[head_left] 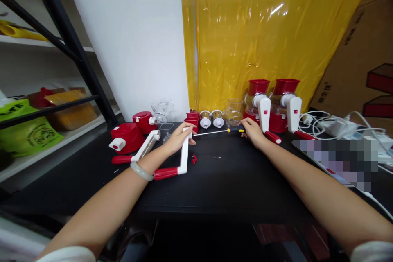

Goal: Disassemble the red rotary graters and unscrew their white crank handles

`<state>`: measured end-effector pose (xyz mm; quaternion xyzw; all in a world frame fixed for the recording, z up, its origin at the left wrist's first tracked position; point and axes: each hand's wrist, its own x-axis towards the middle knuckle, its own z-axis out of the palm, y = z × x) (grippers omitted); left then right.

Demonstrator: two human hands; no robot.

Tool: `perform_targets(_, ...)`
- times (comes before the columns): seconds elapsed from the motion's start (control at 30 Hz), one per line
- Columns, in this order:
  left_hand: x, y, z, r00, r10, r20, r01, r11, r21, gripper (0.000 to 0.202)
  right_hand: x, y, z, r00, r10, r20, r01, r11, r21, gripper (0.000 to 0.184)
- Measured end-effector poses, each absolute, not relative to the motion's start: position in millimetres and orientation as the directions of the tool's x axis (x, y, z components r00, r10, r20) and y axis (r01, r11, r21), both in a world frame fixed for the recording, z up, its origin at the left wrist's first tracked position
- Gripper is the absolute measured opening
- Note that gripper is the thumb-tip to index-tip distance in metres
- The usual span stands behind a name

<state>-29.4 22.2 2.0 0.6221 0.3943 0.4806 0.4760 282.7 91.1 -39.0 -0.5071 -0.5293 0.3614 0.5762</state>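
My left hand (178,137) is closed around the upper end of a white crank handle (184,153), whose red grip (166,173) points left above the table. In my right hand (252,132) is a screwdriver (236,130) with a yellow and black handle. Its long shaft runs left, and its tip meets or nearly meets the crank's end beside my left fingers; the exact contact is hidden. Small red parts (194,159) lie on the table right of the crank, and a tiny screw-like metal piece (217,157) lies farther right.
A second crank handle (146,146) and red grinder bases (127,138) are at left. Metal drums (205,119) and clear plastic parts (163,108) stand at the back. Two assembled rotary graters (287,106) stand at right, near white cables (319,125) and a blurred-out device (340,163).
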Motion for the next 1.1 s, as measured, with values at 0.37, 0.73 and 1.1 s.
perform_targets(0.37, -30, 23, 1, 0.230, 0.947, 0.225, 0.036, -0.239, 0.970, 0.034, 279, 82, -29, 0.071, 0.984, 0.163, -0.187, 0.173, -0.967, 0.032)
perform_targets(0.73, -29, 24, -1, 0.235, 0.943, 0.235, 0.015, -0.246, 0.969, 0.036, 278, 84, -31, 0.076, 0.982, 0.171, -0.321, 0.186, -0.929, 0.032)
perform_targets(1.1, -28, 24, -1, 0.233, 0.946, 0.228, 0.037, -0.243, 0.969, 0.037, 289, 97, -39, 0.093, 0.956, 0.278, 0.136, 0.264, -0.955, 0.038)
